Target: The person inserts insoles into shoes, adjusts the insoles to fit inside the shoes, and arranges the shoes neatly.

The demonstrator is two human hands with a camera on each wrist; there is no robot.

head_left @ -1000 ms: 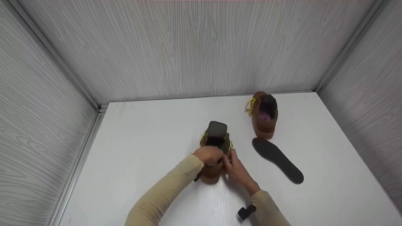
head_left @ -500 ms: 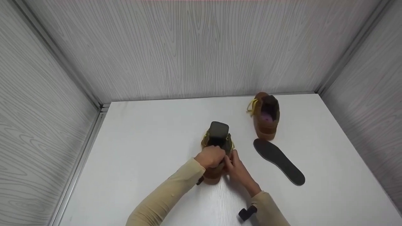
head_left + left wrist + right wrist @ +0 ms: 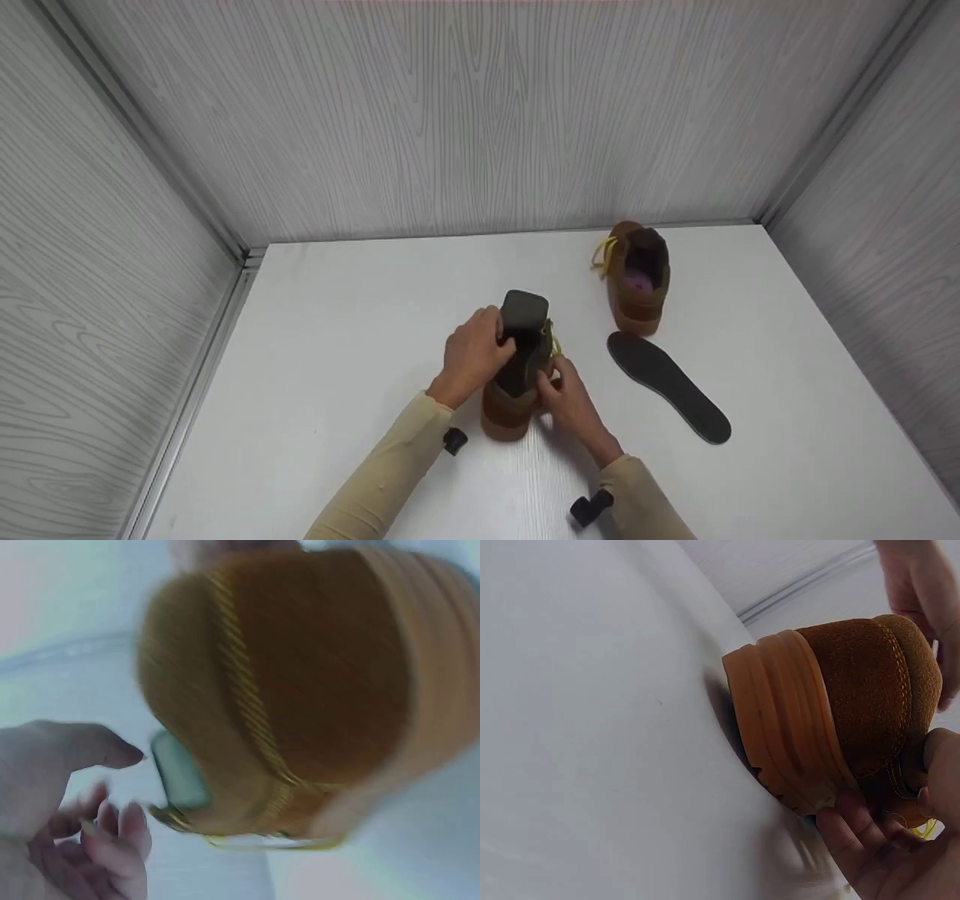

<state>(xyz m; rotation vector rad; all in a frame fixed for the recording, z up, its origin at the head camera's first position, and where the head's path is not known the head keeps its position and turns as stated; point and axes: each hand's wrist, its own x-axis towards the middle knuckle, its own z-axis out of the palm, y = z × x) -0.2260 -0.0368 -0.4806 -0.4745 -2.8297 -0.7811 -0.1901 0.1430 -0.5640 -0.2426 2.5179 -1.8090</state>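
Observation:
A brown suede shoe with yellow laces stands in the middle of the table, heel toward me. Its dark tongue is folded up and back. My right hand grips the shoe's right side; in the right wrist view, its thumb is at the collar and its fingers lie against the sole edge and upper. At the shoe's left side, beside the opening and tongue, is my left hand. The left wrist view shows the left thumb and fingers parted, nothing between them.
A second brown shoe with yellow laces stands at the back right, something purple inside. A dark insole lies flat on the white table in front of it. Wood-grain panels surround the table at the back and sides.
My left hand has come up out of the shoe's opening and moved left and away from me, to beside the tongue. The right hand has kept its grip on the shoe's side.

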